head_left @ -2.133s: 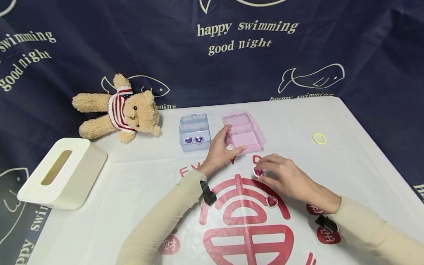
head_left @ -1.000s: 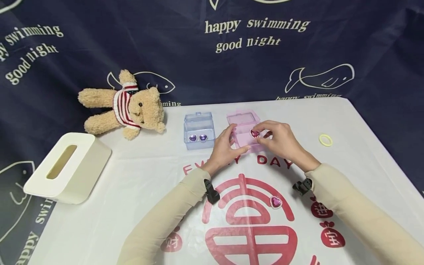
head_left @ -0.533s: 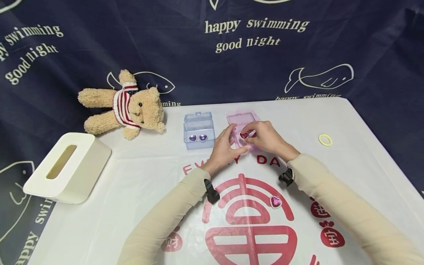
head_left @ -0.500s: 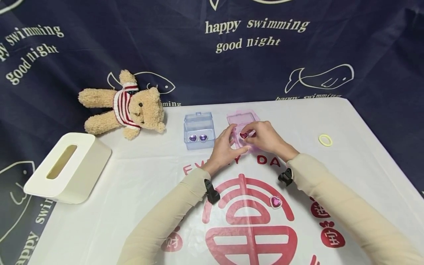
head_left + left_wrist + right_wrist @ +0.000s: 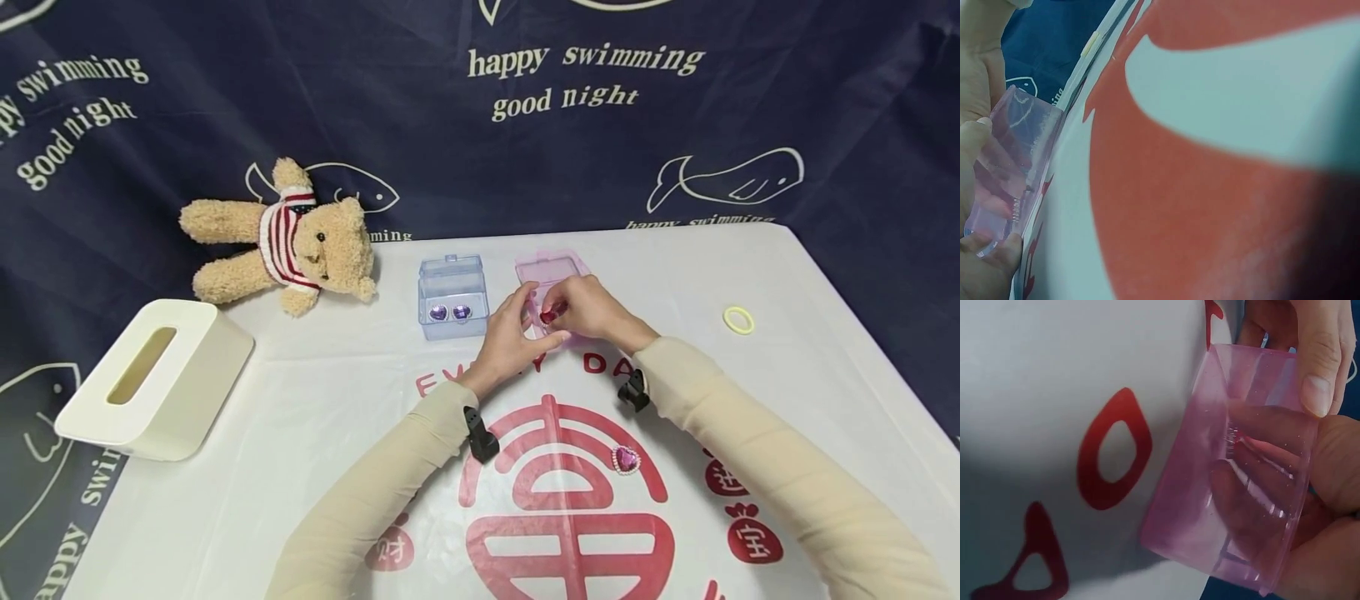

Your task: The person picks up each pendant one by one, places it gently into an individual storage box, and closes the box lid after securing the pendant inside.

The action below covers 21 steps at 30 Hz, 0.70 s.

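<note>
A translucent pink box stands with its lid raised near the back of the table. My left hand grips its left end, thumb at the front wall and fingers behind. My right hand reaches into it, pinching a red heart-shaped gem with a beaded edge. Through the pink wall in the right wrist view, the right fingers show low inside the box. A pinkish-purple heart gem lies on the table in front. Left of the hands, an open blue box holds two purple heart gems.
A teddy bear in a striped shirt lies at the back left. A white tissue box stands in front of it. A yellow ring lies on the right. A printed white cloth covers the table, with a dark curtain behind.
My right hand has carried the red heart gem from the tabletop up and over into the pink box, then lower and leftward inside it. My left hand has stayed on the box.
</note>
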Tool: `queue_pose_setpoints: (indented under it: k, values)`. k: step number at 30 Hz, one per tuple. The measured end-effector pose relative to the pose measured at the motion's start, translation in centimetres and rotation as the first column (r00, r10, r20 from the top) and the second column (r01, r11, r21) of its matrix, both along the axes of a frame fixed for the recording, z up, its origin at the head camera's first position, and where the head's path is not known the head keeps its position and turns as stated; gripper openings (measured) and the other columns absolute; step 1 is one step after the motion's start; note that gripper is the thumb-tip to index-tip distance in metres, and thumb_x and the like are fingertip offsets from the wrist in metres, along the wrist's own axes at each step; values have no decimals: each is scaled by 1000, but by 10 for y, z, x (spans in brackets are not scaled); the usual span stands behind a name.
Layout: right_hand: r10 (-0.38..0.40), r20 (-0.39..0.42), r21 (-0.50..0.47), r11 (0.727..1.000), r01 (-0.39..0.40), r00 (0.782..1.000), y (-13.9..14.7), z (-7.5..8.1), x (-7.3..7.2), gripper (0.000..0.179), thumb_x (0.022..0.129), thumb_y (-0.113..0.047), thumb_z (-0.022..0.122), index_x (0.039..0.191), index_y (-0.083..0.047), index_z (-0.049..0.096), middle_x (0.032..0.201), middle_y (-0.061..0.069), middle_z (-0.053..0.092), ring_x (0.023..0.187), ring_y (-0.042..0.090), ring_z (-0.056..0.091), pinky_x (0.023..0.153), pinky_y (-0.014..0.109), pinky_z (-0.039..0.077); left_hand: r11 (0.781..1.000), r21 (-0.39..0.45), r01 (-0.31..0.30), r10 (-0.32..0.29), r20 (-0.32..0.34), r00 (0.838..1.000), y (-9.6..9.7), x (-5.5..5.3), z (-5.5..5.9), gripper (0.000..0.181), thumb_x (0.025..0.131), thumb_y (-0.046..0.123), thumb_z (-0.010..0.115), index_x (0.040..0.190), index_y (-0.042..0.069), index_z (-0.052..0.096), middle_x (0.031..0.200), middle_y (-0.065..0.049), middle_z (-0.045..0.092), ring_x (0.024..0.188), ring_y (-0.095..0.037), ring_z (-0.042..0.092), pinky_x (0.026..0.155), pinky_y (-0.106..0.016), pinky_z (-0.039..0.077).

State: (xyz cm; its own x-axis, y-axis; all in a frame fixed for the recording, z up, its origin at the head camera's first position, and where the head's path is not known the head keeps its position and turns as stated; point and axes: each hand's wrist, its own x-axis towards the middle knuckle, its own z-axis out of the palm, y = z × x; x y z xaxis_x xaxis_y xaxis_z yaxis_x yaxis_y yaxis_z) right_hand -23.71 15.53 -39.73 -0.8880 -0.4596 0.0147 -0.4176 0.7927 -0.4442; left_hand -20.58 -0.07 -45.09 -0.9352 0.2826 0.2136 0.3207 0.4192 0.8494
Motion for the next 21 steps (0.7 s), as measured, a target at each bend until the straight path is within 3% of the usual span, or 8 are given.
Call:
queue_pose_setpoints:
  k: [12,17,21]
  values:
    - [-71,15,70,995,69,997,-6,-1,-2,15,65,-2,81,77,-7,74,76,7,72,75,25,61,71,42,50,1000,3,2,-2,-5,1000,0,-1,1,83,75,27,84,142,7,40,136,-17,52,127,-25,53,99,-28,51]
    - [-33,14,85,996,32,999,-4,3,-2,14,68,-4,80,80,-6,74,80,9,74,78,26,65,73,43,53,1000,1,-2,2,-2,1000,0,0,1,83,75,27,84,142,8,40,136,-18,52,128,-25,53,100,-28,51]
    - [5,-1,68,998,-5,1000,3,15,4,13,75,-5,73,88,-4,73,85,11,73,78,26,63,72,42,53,1000,-2,-3,3,15,1000,0,0,2,83,76,29,84,143,9,39,137,-17,51,127,-25,53,100,-27,51]
